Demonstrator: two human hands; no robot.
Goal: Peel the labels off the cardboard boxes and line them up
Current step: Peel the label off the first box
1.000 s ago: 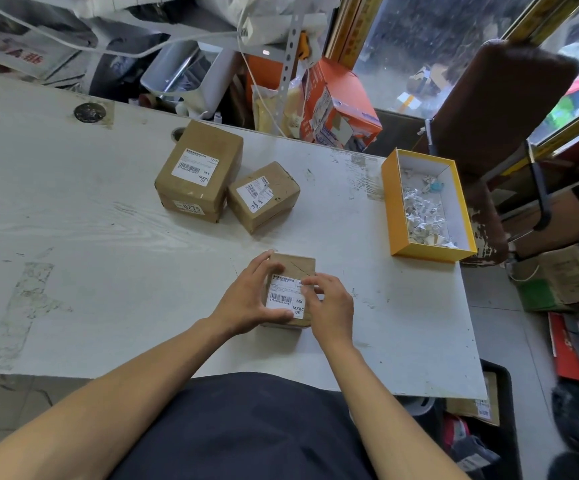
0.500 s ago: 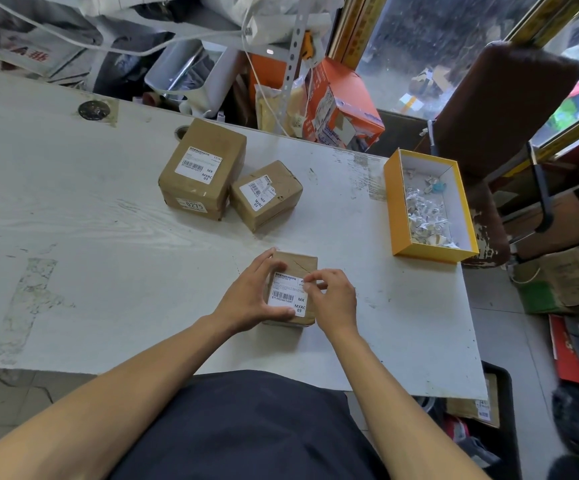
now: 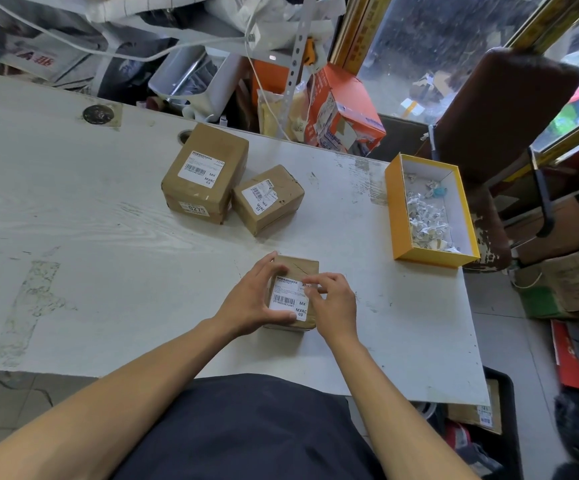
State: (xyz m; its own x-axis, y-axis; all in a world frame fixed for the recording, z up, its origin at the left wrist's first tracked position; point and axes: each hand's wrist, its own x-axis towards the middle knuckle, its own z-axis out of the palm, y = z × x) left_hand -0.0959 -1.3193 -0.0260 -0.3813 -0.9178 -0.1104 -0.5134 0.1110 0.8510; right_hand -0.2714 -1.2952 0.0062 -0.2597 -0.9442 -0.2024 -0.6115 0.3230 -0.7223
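Right hand has shifted onto the label's far right corner, fingertips pinching there. Left hand grips the small box at the near table edge. Two labelled boxes sit farther left, yellow tray right.

On a white table, small cardboard box held by left hand, fingers curled around its left side and thumb on the near edge. Right hand pinching the top right corner of the white label. Farther back, a large box touching a medium box, both with labels. At right, a yellow tray holding crumpled paper scraps.
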